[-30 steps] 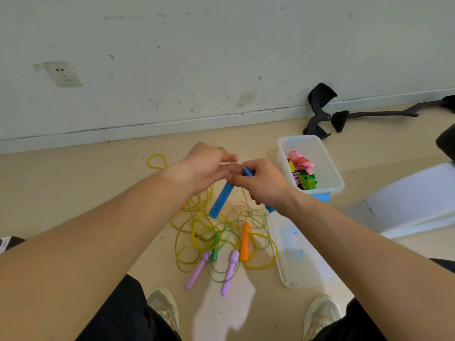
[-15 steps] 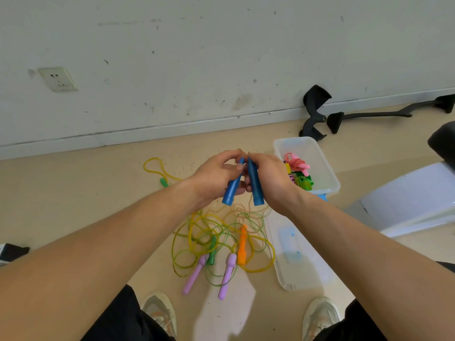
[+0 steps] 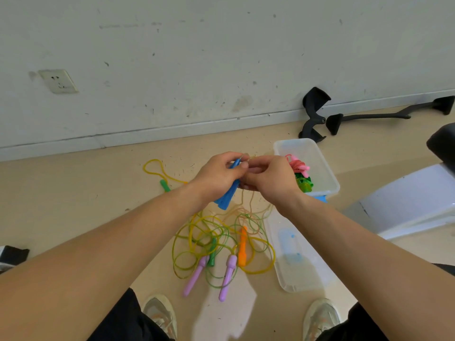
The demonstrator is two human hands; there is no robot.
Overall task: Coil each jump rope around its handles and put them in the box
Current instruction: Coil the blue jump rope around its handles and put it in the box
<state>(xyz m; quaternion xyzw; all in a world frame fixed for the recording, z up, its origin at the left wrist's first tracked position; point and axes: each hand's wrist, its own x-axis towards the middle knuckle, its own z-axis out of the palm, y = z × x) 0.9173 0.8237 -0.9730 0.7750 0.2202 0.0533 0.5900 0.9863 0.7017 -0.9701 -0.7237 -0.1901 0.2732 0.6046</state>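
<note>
**While Ropes Lie on the Floor, Two Hands Hold the Blue One**

Where the two hands meet in the middle of the frame, they are up in the air above the floor (image 3: 103,193). The left hand (image 3: 219,175) has its fingers curled tight around the blue handles (image 3: 227,195), which sit side by side and point down and to the left. The right hand (image 3: 270,178) touches the left one, and its curled fingertips pinch the pale rope (image 3: 251,205) by the top of the handles. That thin rope hangs down in loose loops under the hands.

The box (image 3: 327,173) is clear and sits on the floor just to the right of the hands. Inside it are a pink rope (image 3: 299,166) and a green rope (image 3: 304,184), bunched up. The clear lid (image 3: 295,267) lies flat on the floor in the lower right.

Below the hands is a tangle of ropes (image 3: 197,232), yellow and green, all mixed up. In it lie two purple handles (image 3: 194,276), an orange handle (image 3: 242,246) and a dark green handle (image 3: 212,254). One yellow loop (image 3: 157,168) stretches out to the left, with a light green handle (image 3: 165,185) beside it.

Two shoes (image 3: 160,313) show at the bottom. A wall socket (image 3: 57,81) is in the upper left, and a black stand (image 3: 312,112) leans by the wall in the upper right.
</note>
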